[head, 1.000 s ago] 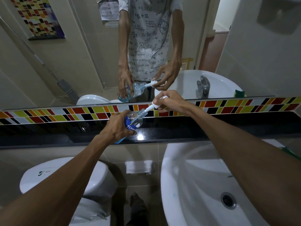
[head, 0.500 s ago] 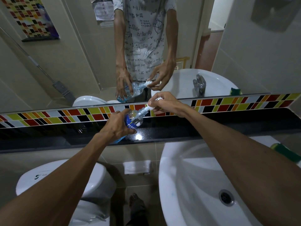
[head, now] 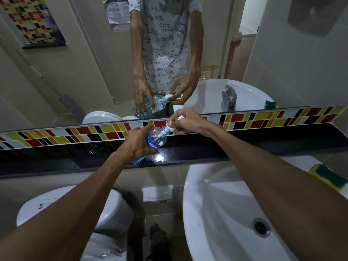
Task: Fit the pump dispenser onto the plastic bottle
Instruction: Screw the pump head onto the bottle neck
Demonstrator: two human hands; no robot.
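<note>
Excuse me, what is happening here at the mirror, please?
A person stands at a bathroom mirror and is putting a white pump dispenser onto a clear plastic bottle of blue liquid. The left hand grips the bottle, tilted, above the dark ledge. The right hand holds the pump head at the bottle's neck, with the tube already inside. Whether the cap is fully tightened cannot be told. A white sink is below, with a sponge at its edge.

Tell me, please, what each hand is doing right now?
Left hand: closed around the plastic bottle.
Right hand: closed on the pump dispenser at the bottle's neck.
</note>
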